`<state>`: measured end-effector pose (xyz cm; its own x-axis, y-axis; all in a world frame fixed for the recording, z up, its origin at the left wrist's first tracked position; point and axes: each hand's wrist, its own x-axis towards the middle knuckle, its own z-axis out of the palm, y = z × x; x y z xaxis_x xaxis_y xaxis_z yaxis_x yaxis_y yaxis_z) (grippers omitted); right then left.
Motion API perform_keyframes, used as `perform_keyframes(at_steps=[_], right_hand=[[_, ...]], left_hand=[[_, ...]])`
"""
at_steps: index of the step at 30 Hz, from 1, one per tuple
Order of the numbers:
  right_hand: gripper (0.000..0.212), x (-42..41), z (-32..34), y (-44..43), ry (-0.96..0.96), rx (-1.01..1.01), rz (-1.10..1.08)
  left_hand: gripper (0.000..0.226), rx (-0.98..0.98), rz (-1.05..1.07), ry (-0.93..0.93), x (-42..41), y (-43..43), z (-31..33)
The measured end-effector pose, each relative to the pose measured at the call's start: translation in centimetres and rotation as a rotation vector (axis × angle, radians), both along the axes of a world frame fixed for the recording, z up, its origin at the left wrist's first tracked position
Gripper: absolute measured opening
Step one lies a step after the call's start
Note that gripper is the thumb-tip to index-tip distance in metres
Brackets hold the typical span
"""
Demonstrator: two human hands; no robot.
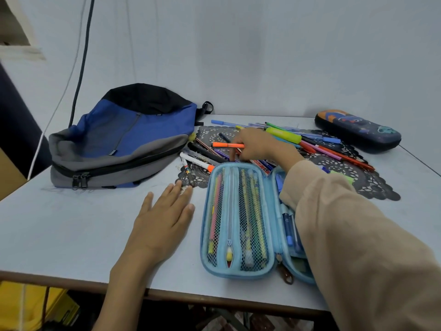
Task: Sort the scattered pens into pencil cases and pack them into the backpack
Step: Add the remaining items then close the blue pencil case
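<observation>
Sleeve (pixel 353 235) over open pencil case (pixel 238 218)

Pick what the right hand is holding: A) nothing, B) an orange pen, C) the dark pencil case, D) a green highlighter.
B: the right hand pinches the orange pen by one end, above the scattered pens.

Cloth backpack (pixel 124 139), mesh-lined pencil case (pixel 236 220), smooth table (pixel 59 223)
</observation>
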<state>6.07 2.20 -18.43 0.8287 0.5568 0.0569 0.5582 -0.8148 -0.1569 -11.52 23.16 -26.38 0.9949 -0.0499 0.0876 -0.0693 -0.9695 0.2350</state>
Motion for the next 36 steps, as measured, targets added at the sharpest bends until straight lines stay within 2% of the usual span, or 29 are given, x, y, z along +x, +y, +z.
perform_keyframes(at_steps=[4, 6, 8, 19, 23, 27, 29, 32, 33, 36], right_hand=[[0.029, 0.0, -0.1, -0.7, 0.039, -0.033, 0.028], [0.017, 0.5, -0.2, -1.1, -0.006, -0.086, 0.006], [0.017, 0.9, -0.2, -1.3, -0.052, -0.16, -0.002], [0.02, 0.0, -0.2, -0.8, -0.39, -0.5, 0.196], [0.024, 0.3, -0.6, -2.2, -0.488, -0.541, 0.237], [0.035, 0.3, -0.7, -3.0, -0.466, -0.532, 0.18], [0.034, 0.3, -0.7, -3.0, -0.455, -0.537, 0.171], [0.033, -0.1, -0.5, -3.0, -0.473, -0.538, 0.174], [0.036, -0.2, -0.5, -3.1, -0.484, -0.533, 0.183], [0.041, -0.2, -0.6, -3.6, -0.517, -0.519, 0.19]], left_hand=[[0.073, -0.013, 0.004, 0.011, 0.0, -0.2, 0.1], [0.076, -0.006, -0.002, 0.009, -0.1, -0.2, 0.1], [0.08, -0.007, -0.002, 0.01, -0.1, -0.1, 0.1], [0.066, 0.018, 0.006, 0.019, -0.1, -0.2, 0.2], [0.09, 0.034, 0.004, 0.01, -0.1, -0.2, 0.0], [0.085, 0.014, -0.004, 0.004, 0.0, -0.1, -0.1], [0.083, 0.02, -0.002, 0.005, 0.1, -0.1, -0.1], [0.061, 0.04, 0.008, 0.011, 0.1, -0.1, -0.1], [0.061, 0.041, 0.01, 0.009, 0.2, -0.1, -0.2], [0.088, 0.025, -0.002, 0.0, 0.1, -0.1, -0.2]])
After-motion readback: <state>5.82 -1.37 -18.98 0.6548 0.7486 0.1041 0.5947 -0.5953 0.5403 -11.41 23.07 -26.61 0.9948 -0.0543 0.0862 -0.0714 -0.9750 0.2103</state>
